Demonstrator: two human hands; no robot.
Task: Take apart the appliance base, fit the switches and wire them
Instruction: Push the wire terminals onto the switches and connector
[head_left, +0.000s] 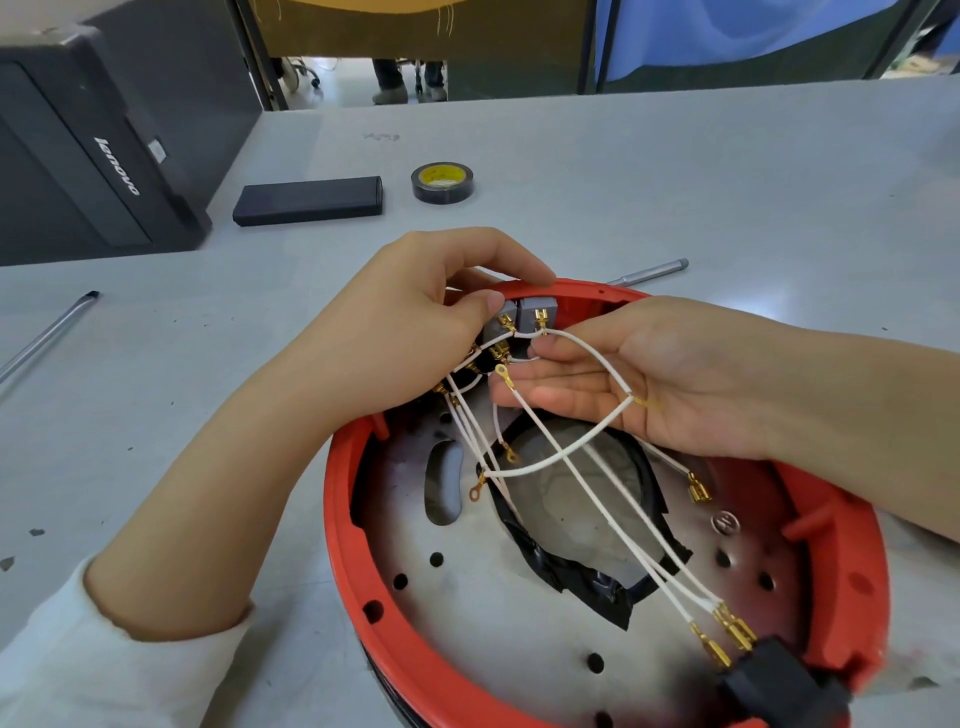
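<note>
The round red plastic appliance base (852, 587) lay open side up on the grey table (675, 182), filling the frame from centre toward five o'clock, its perforated metal plate (467, 597) bare inside. At the base's twelve o'clock rim sat two grey switches (530, 312) with brass terminals. The left hand (410, 332) came in from eight o'clock, fingers curled over the rim, thumb and forefinger pinched at the wiring by the switches. The right hand (670, 374) reached in from three o'clock, palm up and mostly open, white wires (566, 452) draped loose across its fingers; whether it gripped any, I could not tell. Beyond, at eleven o'clock, lay a flat black box (309, 200) and, just beside it, a black roll of tape with a yellow core (442, 182).
</note>
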